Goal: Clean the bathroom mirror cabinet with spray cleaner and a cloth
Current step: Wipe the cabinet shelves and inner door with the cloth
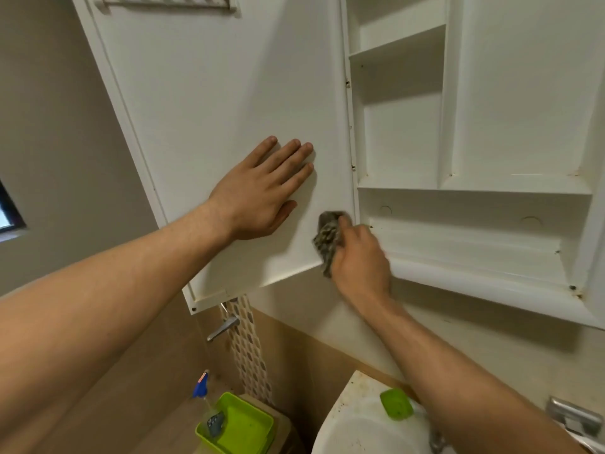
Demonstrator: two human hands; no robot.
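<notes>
A plain grey-beige wall (49, 126) fills the left of a bathroom, with a dark-framed window (8, 211) at its edge. Tan tiles (163, 404) cover the lower wall, where a chrome lever (224, 327) juts out beside a hanging patterned strip (248, 348). A stained white sink (353, 421) sits below, a green soap dish (396, 404) on its rim.

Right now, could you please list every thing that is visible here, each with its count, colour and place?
cabinet door: one, white, swung open, left
cabinet: one, white, shelved, right
cloth: one, grey-brown, against the door's lower hinge-side corner
spray bottle: one, blue trigger, low, by the tray
tray: one, lime green, bottom centre
dish: one, green, on the sink's rim
sink: one, white, stained, bottom
tap lever: one, chrome, below the door
left hand: one, flat on the door
right hand: one, grips the cloth
</notes>
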